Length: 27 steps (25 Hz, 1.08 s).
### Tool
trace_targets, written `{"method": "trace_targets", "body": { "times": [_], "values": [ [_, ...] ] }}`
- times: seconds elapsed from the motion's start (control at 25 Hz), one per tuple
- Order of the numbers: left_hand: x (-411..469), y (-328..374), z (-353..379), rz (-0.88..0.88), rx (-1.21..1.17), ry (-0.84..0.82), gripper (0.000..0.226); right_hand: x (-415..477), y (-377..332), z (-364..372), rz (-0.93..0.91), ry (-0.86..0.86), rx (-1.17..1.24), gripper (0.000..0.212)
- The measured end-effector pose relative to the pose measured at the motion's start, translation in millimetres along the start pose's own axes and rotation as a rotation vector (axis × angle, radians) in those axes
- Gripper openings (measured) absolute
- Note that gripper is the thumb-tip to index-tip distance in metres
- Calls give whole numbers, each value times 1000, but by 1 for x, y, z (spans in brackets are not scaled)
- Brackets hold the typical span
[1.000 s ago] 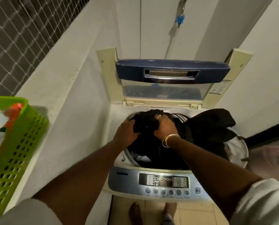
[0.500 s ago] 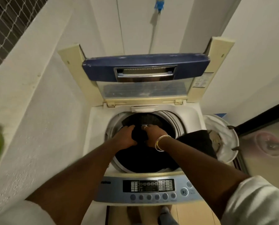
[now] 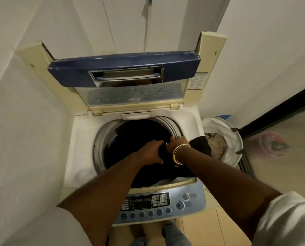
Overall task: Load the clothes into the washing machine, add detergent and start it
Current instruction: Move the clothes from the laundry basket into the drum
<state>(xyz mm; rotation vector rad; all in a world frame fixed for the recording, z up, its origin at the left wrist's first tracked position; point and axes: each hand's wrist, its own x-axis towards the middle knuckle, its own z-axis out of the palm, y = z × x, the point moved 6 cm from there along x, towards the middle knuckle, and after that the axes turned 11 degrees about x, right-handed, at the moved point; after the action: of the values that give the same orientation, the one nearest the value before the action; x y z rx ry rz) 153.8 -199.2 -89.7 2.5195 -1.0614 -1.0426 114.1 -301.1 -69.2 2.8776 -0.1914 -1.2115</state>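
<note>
A top-loading washing machine [image 3: 80, 139] stands in front of me with its blue-edged lid [image 3: 125, 68] raised. Dark clothes [image 3: 139, 132] fill the drum, and one black piece [image 3: 201, 144] hangs over the right rim. My left hand [image 3: 151, 152] and my right hand [image 3: 176, 142] are side by side low over the drum mouth, both gripping the black cloth between them. A gold bangle sits on my right wrist. The control panel [image 3: 158, 203] with its buttons runs along the front edge.
A white laundry basket [image 3: 235, 139] with beige cloth inside stands right of the machine. White walls close in on the left and behind. A hose with a blue tap [image 3: 148, 0] hangs at the back. A glass door [image 3: 281, 121] is at the right.
My hands have pushed the black clothes down from above the rim into the drum. The bundle over the right rim has shrunk. The green basket at the left has left view.
</note>
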Motion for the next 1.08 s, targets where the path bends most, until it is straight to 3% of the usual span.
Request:
{"method": "trace_targets", "body": {
  "times": [0.16,0.32,0.4,0.52,0.68,0.76,0.88,1.0,1.08],
  "values": [
    [6,8,20,39,-100,-24,73,0,-5,1,0,-22,138,37],
    [4,2,24,-21,-278,-16,49,-1,-14,-27,-63,146,301,32],
    [-3,-13,13,-80,-237,36,36,3,-27,-48,-85,223,464,29],
    [-23,-53,-18,-248,-135,183,30,13,-65,-77,-140,326,662,25],
    [-70,-118,-58,-467,-407,537,13,23,-123,-101,-198,416,999,15],
    [-85,-138,-64,-522,-430,628,9,27,-144,-102,-168,404,1150,14],
    [-87,-152,-53,-476,-490,574,11,34,-160,-91,-145,375,1176,16],
    [-77,-152,-28,-335,-494,351,26,40,-146,-75,-108,336,1150,37],
    [-77,-153,-21,-350,-491,327,37,41,-128,-68,-70,312,1212,45]
  ]
}}
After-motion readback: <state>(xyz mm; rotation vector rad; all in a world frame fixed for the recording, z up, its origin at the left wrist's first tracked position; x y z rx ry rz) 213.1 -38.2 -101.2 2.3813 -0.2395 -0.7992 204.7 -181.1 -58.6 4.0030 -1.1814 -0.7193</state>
